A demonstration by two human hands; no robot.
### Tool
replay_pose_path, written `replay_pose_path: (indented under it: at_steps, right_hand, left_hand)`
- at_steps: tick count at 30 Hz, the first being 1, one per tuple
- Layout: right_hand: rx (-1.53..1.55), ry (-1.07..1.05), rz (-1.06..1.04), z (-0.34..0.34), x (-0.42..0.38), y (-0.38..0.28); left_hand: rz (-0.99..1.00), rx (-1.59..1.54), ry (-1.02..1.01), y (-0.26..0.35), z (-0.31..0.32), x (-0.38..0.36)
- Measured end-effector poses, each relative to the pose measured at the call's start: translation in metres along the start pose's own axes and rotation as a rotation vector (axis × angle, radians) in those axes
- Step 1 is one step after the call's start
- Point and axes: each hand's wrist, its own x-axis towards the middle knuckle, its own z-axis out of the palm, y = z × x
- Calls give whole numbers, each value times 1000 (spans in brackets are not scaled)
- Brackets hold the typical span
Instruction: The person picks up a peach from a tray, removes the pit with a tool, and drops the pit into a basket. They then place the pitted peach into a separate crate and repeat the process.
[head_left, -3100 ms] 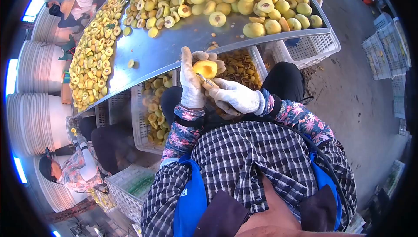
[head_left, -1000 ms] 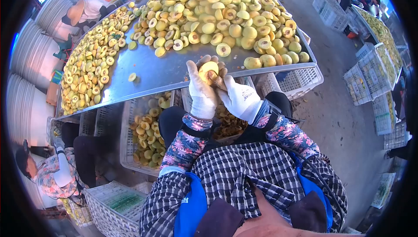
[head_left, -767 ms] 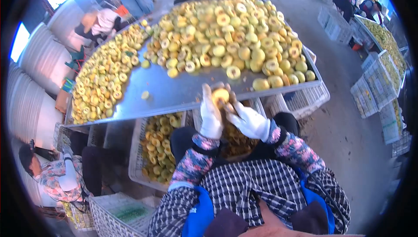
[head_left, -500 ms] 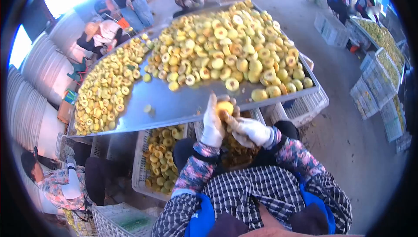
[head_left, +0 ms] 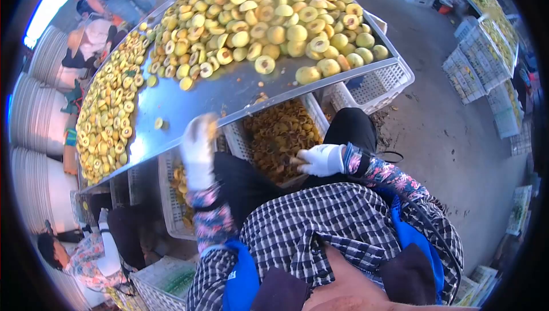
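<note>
My left hand point(head_left: 197, 146), in a white glove, is a motion blur at the near edge of the metal table point(head_left: 189, 96), above the white crate of yellow fruit pieces point(head_left: 171, 188). A yellow smear shows at its fingertips; whether it holds fruit is unclear. My right hand point(head_left: 321, 159), also gloved, is closed around a small brown-handled knife point(head_left: 293, 161). It hovers over the crate of brown pits and scraps point(head_left: 280, 134) between my knees. Whole and halved yellow peaches point(head_left: 274, 16) are heaped on the table.
Cut fruit rings point(head_left: 108, 111) cover the table's left part. An empty white crate point(head_left: 377, 85) sits under the right corner. A person in a floral sleeve point(head_left: 86, 254) sits lower left. Stacked white trays point(head_left: 34, 139) stand left and loaded crates point(head_left: 486, 54) right.
My hands have come apart. The left has swung down and left from in front of the table edge; the right has dropped over the scrap crate. The camera has tilted downward.
</note>
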Motion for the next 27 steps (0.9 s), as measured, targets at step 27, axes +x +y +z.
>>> replay_pose_path:
  at_steps: [27]
  right_hand:
    - [130,277,-360,64,34,64]
  left_hand:
    - [99,236,-554,-62,180,140]
